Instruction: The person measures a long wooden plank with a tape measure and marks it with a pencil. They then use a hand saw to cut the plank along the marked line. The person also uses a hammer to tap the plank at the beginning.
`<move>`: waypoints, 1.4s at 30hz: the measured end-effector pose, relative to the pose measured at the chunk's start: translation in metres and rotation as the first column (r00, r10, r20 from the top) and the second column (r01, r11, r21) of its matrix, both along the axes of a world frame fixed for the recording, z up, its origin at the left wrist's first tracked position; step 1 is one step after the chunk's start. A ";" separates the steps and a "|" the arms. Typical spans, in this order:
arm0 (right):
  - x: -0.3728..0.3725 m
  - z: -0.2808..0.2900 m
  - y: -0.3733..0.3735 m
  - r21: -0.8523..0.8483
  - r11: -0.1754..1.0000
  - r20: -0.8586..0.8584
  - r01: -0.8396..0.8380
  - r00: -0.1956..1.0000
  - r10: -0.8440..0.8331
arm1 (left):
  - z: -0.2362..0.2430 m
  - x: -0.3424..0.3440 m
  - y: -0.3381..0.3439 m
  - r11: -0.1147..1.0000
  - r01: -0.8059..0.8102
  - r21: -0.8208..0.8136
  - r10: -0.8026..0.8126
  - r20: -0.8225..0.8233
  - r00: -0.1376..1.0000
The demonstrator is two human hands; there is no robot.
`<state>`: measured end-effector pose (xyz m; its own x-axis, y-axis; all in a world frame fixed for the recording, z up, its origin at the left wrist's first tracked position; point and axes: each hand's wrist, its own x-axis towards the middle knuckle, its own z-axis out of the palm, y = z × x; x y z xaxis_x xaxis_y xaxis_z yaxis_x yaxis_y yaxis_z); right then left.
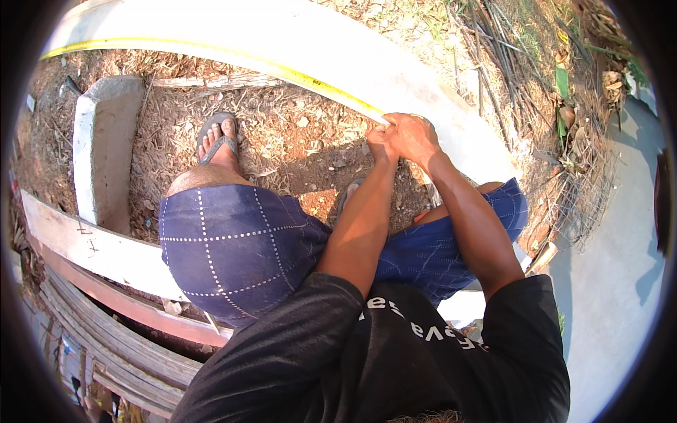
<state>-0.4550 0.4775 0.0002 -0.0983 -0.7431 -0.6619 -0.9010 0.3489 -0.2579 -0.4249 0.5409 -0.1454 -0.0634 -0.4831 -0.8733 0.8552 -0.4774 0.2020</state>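
left hand (382,146) and right hand (416,137), two together, clamp one yellow measuring tape (310,80) along one white board (282,35).

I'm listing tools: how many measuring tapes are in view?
1: yellow measuring tape along the near edge of the long white board, running to the left hand and right hand. Others may be hidden.

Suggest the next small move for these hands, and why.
I'd probably have the left hand pin the tape to the board: the tape runs along its near edge up to where that hand and the right hand meet, so pinning should steady it and might free the right hand.
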 end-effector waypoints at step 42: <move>-0.070 0.138 -0.140 0.267 0.954 0.631 -0.138 0.773 -0.064 | 0.182 0.142 -0.194 0.926 0.254 -0.281 -0.160 0.315 0.935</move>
